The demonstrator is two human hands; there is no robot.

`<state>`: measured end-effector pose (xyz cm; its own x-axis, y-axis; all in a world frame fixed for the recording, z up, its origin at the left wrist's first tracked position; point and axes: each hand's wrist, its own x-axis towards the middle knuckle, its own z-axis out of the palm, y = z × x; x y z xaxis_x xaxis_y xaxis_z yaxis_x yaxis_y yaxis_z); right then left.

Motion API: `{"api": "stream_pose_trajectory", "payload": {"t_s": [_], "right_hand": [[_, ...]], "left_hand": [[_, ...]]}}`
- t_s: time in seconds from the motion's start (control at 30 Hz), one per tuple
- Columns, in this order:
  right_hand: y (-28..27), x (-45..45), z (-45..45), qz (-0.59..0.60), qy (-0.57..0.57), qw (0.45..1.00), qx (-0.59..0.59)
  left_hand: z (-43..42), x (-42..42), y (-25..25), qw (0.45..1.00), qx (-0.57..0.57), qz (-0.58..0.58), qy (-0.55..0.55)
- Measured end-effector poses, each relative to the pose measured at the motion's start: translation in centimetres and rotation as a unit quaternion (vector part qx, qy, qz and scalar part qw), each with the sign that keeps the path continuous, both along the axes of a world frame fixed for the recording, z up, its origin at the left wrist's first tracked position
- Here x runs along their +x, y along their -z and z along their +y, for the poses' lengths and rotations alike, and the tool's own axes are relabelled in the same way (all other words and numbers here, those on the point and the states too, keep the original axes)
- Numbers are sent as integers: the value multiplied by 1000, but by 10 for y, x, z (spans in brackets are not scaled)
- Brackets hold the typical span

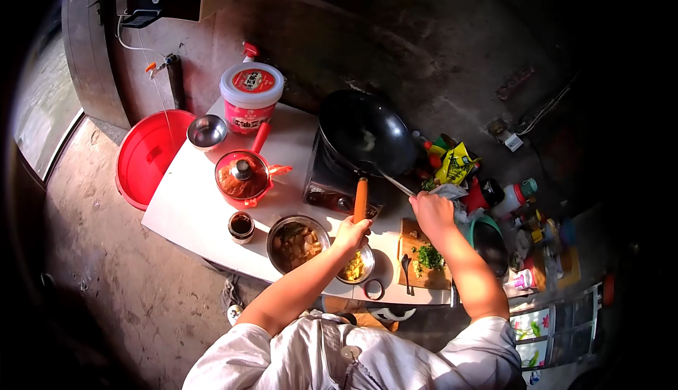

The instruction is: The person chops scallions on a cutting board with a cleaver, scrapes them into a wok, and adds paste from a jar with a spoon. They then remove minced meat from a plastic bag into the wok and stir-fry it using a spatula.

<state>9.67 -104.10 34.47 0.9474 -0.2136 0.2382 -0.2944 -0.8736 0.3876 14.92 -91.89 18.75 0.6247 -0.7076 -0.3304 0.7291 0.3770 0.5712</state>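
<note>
My left hand [352, 234] is wrapped round the wooden handle [361, 201] of a black wok [381, 132], which sits on a stove [328, 193]. In my right hand [432, 211] is the metal handle of a long utensil [398, 184] that reaches over the wok's near rim; its head cannot be made out. A small pale patch shows inside the wok. Below my left wrist stands a bowl of yellow food [354, 268], beside a steel bowl of brown pieces [296, 245]. Near my right forearm lies a cutting board [441, 277] with chopped greens [428, 257].
Left on the table are a red lidded pot [241, 176], a dark jar [241, 226], a metal bowl [207, 131] and a white-lidded tub [251, 97]. A red basin [145, 157] stands beside the table. Bottles and packets [458, 165] crowd the right side.
</note>
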Motion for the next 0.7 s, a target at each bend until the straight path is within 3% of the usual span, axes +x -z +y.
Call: {"api": "stream_pose_trajectory", "payload": {"t_s": [0.4,0.53,0.7], "right_hand": [[37,49,-58,-56,51,997,7],[67,94,-78,-70,69,993,-60],[48,84,-68,-79,70,994,-36]], "left_hand": [[10,-5,-4,998,52,-34,3],[17,-11,-3,995,72,-52,40],[31,-16,1,990,107,-72,61]]}}
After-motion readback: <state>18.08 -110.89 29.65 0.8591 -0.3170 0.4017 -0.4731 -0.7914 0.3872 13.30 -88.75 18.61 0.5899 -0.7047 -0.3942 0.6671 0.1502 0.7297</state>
